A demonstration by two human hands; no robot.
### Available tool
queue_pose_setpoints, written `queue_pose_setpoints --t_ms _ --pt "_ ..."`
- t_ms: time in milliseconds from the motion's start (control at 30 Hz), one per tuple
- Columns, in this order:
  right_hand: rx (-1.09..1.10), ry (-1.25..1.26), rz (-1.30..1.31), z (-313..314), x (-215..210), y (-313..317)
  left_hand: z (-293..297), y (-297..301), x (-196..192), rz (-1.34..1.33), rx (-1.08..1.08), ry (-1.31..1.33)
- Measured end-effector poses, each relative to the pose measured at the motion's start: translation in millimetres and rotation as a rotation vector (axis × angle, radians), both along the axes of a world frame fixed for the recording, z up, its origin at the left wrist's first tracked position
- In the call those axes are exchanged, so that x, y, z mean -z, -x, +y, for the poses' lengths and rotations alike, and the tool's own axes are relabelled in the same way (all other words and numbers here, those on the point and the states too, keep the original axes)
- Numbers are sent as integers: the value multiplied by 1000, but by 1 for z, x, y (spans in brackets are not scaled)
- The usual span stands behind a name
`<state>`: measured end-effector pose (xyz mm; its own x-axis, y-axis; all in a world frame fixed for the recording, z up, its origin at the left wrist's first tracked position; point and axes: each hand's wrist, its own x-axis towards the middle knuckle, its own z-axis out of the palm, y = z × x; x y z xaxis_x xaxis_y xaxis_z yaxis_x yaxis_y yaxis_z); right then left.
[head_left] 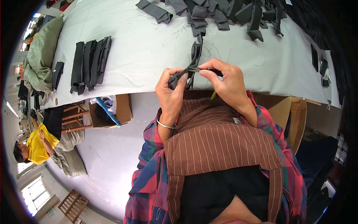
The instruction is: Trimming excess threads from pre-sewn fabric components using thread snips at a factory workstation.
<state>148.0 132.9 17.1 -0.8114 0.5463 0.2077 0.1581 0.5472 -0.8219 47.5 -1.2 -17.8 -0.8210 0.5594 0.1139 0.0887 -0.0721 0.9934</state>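
Note:
My left hand (pixel 169 86) is closed on a bunched dark grey fabric strip (pixel 195 52), just above the table's near edge. The strip stretches away from my fingers toward the far side. My right hand (pixel 226 79) pinches a small tool with a dark handle and a metal tip (pixel 194 69). That tip touches or lies right against the strip beside my left fingertips. Its exact kind is hard to make out, since my fingers cover part of it.
Dark fabric strips (pixel 154 11) lie heaped at the white table's (pixel 145 48) far side. A row of folded strips (pixel 89 63) lies at left. Loose threads are scattered about. Cardboard boxes (pixel 123 110) stand below the table. A person in yellow (pixel 43 143) is at far left.

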Motion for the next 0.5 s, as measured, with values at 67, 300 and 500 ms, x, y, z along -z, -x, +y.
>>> queue_pose_setpoints --t_ms 67,300,500 --pt "11 24 71 -1 7 2 0 0 -1 -10 2 9" --pt "23 61 121 -3 7 3 1 -3 -4 -37 12 -10" --pt "32 -38 96 -2 4 2 3 -6 -9 -68 11 -20"
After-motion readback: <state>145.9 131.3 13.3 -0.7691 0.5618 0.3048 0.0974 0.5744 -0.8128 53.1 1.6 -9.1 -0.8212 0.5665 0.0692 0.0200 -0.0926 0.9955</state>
